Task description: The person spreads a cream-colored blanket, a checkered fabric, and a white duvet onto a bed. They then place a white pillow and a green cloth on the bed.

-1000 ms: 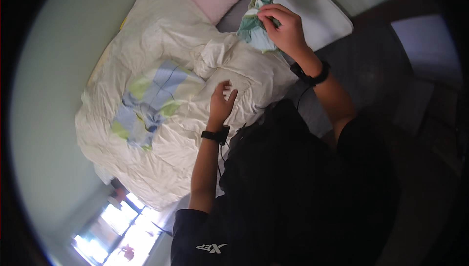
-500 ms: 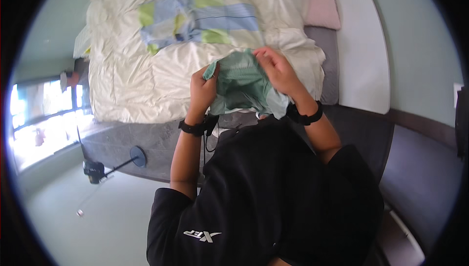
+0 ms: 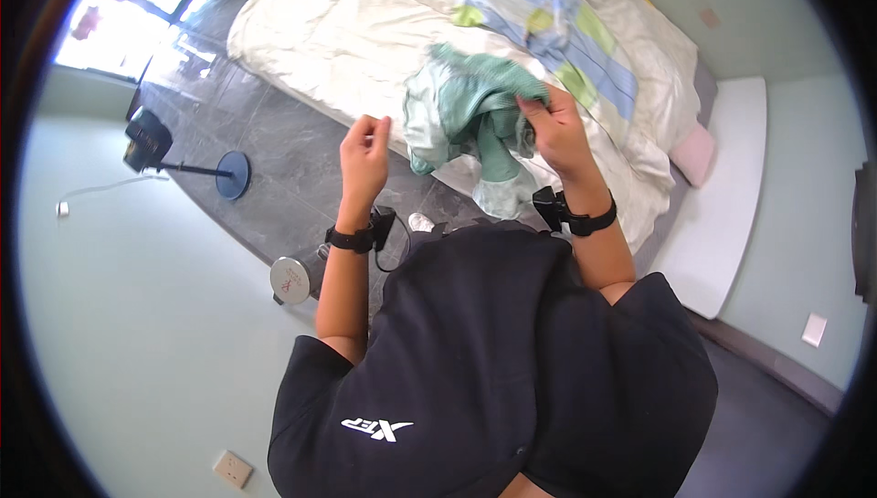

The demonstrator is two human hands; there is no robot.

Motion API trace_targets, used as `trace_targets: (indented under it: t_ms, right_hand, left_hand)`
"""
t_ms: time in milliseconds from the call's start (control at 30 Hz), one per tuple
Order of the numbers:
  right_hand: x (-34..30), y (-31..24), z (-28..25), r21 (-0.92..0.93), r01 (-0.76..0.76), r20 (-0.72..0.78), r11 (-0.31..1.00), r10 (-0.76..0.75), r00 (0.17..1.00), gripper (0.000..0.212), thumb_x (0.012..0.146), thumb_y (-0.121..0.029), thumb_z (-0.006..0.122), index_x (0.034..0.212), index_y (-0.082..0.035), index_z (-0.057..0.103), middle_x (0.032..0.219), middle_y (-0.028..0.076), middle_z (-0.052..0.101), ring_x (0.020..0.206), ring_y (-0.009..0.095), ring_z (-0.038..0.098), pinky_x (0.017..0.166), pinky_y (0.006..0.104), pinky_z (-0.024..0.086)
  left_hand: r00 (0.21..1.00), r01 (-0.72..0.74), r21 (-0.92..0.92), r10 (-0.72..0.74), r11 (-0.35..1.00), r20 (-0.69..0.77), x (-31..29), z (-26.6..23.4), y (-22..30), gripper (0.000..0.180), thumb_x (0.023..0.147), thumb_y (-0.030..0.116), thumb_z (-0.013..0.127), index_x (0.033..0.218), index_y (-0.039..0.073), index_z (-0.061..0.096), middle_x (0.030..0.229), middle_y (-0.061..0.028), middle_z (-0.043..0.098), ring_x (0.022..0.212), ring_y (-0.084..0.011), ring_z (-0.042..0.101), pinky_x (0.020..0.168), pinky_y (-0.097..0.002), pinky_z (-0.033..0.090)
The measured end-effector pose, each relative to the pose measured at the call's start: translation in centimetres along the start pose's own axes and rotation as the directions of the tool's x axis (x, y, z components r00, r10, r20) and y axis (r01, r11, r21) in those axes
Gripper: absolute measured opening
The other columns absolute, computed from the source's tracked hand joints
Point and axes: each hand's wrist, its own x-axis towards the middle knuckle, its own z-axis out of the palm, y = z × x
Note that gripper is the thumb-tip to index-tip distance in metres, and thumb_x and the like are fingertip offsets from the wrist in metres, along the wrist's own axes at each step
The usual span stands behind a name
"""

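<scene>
A crumpled green garment (image 3: 457,100) with a ribbed or knitted edge hangs over the near side of the bed, its exact kind hard to make out in the folds. Paler green cloth shows along its left side and at its lower end. My right hand (image 3: 557,132) grips its upper right edge between thumb and fingers. My left hand (image 3: 365,155) is raised to the left of the garment, apart from it, its fingers curled in with nothing visible in them. Both wrists wear black straps with small devices.
The bed carries a rumpled cream quilt (image 3: 320,32), a blue, green and white patterned cloth (image 3: 585,50) and a pink pillow (image 3: 694,155) by the white headboard (image 3: 722,206). On the left are a black stand with a round base (image 3: 233,174) and a round-topped object (image 3: 290,280).
My left hand has let go of the garment and moved away to the left. The garment now hangs bunched from my right hand. The view has turned, showing more floor.
</scene>
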Motion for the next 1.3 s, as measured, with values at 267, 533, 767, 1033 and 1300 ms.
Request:
trace_targets:
  t_ms: [267, 533, 767, 1033, 1300]
  right_hand:
    - [4.9, 0.4, 7.6, 0.187, -0.074, 0.270, 0.980, 0.022, 0.963, 0.026, 0.087, -0.013, 0.046, 0.107, 0.003, 0.051, 0.098, 0.004, 0.057, 0.086, 0.009, 0.051, 0.077, 0.0220, 0.040]
    - [11.7, -2.8, 9.1, 0.545, 0.057, -0.103, 0.836, -0.002, 0.995, 0.041, 0.091, -0.028, 0.036, 0.111, 0.007, 0.045, 0.108, 0.013, 0.052, 0.097, 0.020, 0.052, 0.084, 0.0305, 0.042]
    - [19.1, -1.1, 6.3, 0.518, 0.122, -0.164, 0.847, -0.041, 0.986, 0.032, 0.089, -0.022, 0.041, 0.105, 0.005, 0.050, 0.101, 0.012, 0.057, 0.089, 0.019, 0.055, 0.079, 0.0278, 0.044]
    - [22.3, 0.6, -1.3, 0.438, 0.295, -0.385, 0.849, -0.119, 0.915, 0.032, 0.071, -0.006, 0.044, 0.099, 0.006, 0.053, 0.100, 0.016, 0.057, 0.096, 0.026, 0.053, 0.087, 0.0352, 0.039]
    - [19.0, 4.7, -4.4, 0.621, 0.431, -0.322, 0.655, -0.289, 0.902, 0.042, 0.073, -0.009, 0.036, 0.110, 0.008, 0.046, 0.109, 0.019, 0.052, 0.102, 0.030, 0.049, 0.092, 0.0383, 0.035]
  left_hand:
    - [0.954, -0.298, -0.034, 0.297, 0.954, -0.044, 1.1, -5.8, 1.4, 0.070, 0.061, 0.020, 0.075, 0.117, 0.000, 0.039, 0.115, -0.0147, 0.047, 0.107, -0.0257, 0.045, 0.091, -0.0314, 0.033]
    - [0.962, -0.238, 0.455, 0.273, 0.858, -0.012, 4.4, -5.4, -13.2, 0.028, 0.072, 0.015, 0.061, 0.099, 0.005, 0.059, 0.103, -0.0130, 0.054, 0.100, -0.0324, 0.047, 0.086, -0.0346, 0.038]
    - [0.917, -0.024, -0.216, -0.064, 0.976, -0.393, 13.1, -11.5, -11.4, 0.006, 0.079, 0.003, 0.049, 0.074, 0.001, 0.049, 0.068, -0.0011, 0.052, 0.064, -0.0105, 0.047, 0.060, -0.0262, 0.039]
    - [0.962, -0.218, 0.129, 0.235, 0.967, -0.137, 21.8, -20.4, 0.3, 0.008, 0.073, 0.007, 0.054, 0.078, 0.002, 0.049, 0.064, -0.0013, 0.050, 0.059, -0.0076, 0.045, 0.053, -0.0223, 0.038]
    - [0.385, -0.304, 0.753, -0.647, 0.584, 0.658, 17.6, -15.4, -19.4, 0.037, 0.056, 0.024, 0.072, 0.087, 0.008, 0.062, 0.085, -0.0158, 0.061, 0.081, -0.0297, 0.057, 0.072, -0.0366, 0.044]
